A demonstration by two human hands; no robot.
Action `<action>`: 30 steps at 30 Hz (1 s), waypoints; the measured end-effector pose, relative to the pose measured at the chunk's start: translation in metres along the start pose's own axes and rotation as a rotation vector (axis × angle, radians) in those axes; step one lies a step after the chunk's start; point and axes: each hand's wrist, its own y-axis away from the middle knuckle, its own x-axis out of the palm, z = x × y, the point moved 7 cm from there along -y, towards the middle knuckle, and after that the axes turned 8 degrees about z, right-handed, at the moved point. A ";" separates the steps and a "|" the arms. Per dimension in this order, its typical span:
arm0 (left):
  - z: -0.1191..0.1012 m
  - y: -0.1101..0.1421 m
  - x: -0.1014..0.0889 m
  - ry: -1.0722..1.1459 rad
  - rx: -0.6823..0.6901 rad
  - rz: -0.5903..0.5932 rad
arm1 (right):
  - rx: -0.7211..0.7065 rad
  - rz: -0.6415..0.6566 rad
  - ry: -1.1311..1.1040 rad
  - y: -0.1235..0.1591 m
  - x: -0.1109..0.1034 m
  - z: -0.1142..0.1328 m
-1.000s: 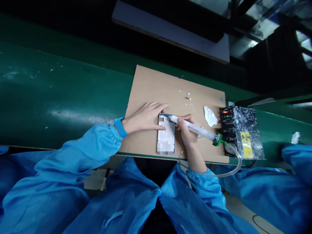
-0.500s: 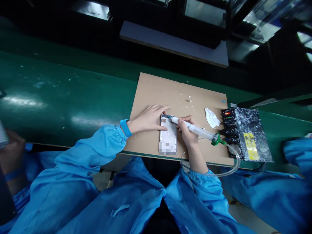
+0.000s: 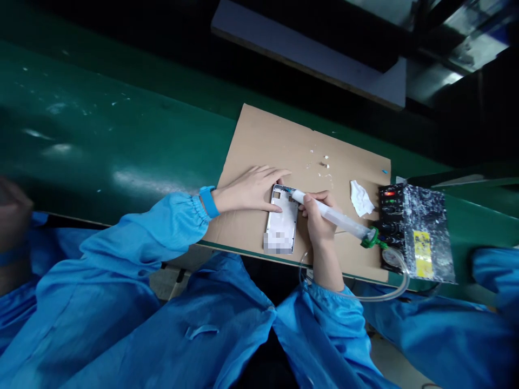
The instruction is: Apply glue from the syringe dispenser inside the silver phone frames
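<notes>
Clerk: What is listed first, by size?

Checker: One green bench (image 3: 101,124), run across the frame from left to right. On it, one brown cardboard sheet (image 3: 275,140), laid flat from the centre towards the right.

Clerk: And next?

Checker: One black box (image 3: 436,216), heavily flecked with white, placed at the right of the frame; a red light and a green light are shown on its front. One clear hose (image 3: 399,290), looped in the lower right.

Clerk: The hands?

Checker: Left hand (image 3: 251,189), centre of frame: its grip is spread, the thumb laid over an edge, the fingers set about a corner. Right hand (image 3: 322,221), right of centre: its grip is closed, with a syringe (image 3: 343,220) pinched between thumb and fingers.

Clerk: What is touched by the left hand?

Checker: One white phone-like shell (image 3: 283,219), laid on the cardboard at the centre of the frame, its lower end pixelated. The syringe is tilted, its blue tip (image 3: 289,190) held at the shell's upper edge; whether contact is made cannot be told.

Clerk: Smaller items?

Checker: One crumpled white scrap (image 3: 360,198), right of centre; one blue wristband (image 3: 209,202), worn on the left wrist; one blue fragment (image 3: 385,171), near the sheet's upper right corner.
</notes>
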 end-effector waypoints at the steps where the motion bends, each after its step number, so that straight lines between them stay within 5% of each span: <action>1: 0.000 0.000 0.000 0.003 -0.002 -0.002 | -0.002 -0.006 -0.002 0.000 0.000 0.001; 30: 0.000 0.001 0.001 0.005 -0.001 0.008 | -0.007 -0.056 -0.011 0.000 -0.003 0.004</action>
